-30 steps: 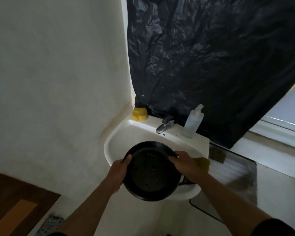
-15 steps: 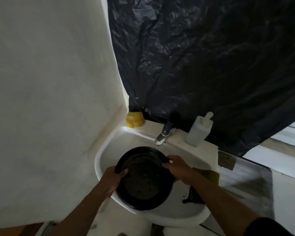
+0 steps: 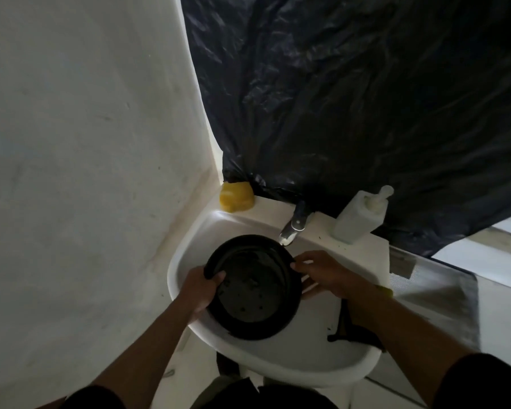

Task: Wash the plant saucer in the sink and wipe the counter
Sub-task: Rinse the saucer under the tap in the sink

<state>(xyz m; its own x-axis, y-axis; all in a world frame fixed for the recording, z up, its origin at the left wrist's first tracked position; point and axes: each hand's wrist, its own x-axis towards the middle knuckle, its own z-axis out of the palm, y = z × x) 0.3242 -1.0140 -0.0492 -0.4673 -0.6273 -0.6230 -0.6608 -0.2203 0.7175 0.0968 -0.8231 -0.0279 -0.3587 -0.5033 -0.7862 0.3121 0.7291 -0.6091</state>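
Both hands, left (image 3: 201, 287) and right (image 3: 322, 274), fingers grasping the black saucer (image 3: 252, 287) over the white sink (image 3: 186, 255), near the tap (image 3: 292, 228).

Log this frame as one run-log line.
step: wash saucer | left hand: grips saucer rim | right hand: grips opposite rim | saucer: over sink, below tap | water: none visible
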